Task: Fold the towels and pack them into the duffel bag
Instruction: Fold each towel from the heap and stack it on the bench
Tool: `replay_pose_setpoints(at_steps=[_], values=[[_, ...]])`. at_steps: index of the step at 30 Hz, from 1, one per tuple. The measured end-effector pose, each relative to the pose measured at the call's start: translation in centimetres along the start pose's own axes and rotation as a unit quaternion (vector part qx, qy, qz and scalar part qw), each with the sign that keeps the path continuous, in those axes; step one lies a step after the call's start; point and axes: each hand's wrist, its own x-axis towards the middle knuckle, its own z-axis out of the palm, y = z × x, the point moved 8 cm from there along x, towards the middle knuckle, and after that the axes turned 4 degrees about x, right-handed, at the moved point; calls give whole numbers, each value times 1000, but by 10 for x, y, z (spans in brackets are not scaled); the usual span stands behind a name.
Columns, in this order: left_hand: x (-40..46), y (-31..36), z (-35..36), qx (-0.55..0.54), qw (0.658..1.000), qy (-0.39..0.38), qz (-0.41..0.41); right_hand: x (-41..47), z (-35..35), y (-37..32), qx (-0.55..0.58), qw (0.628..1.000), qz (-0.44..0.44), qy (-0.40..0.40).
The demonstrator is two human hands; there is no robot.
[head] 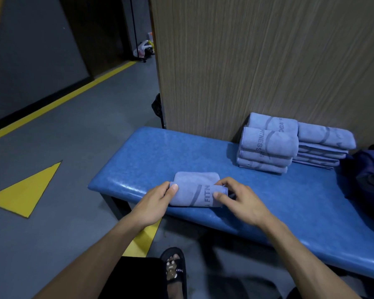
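Note:
A small folded lavender towel (195,186) with grey lettering lies near the front left end of the blue padded bench (138,152). My left hand (158,201) grips its left edge, thumb on top. My right hand (235,199) holds its right edge with curled fingers and the thumb pressing on the top layer. Farther back on the bench stand two stacks of folded towels, one nearer (268,149) and one behind to the right (324,145). A dark navy duffel bag (367,175) sits at the bench's right end, partly cut off by the frame.
A wood-grain panel wall (268,61) rises right behind the bench. Grey floor with yellow lines and a yellow triangle (28,190) spreads to the left. My foot in a black slide sandal (174,270) stands below the bench's front edge.

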Motion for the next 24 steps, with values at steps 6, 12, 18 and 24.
replay_pose_setpoints(at_steps=[6, 12, 18, 24], values=[[11, 4, 0, 9, 995, 69, -71, 9, 0, 20, 93, 989, 101, 50], [25, -5, -1, 23, 983, 102, -150, 16, -6, 28, 45, 976, 149, 149], [20, -12, -6, -101, 975, 120, -157, 17, -6, 21, -38, 970, 164, 175], [11, -33, -2, -157, 976, 96, -118, 9, 1, 8, -87, 973, 135, 167]])
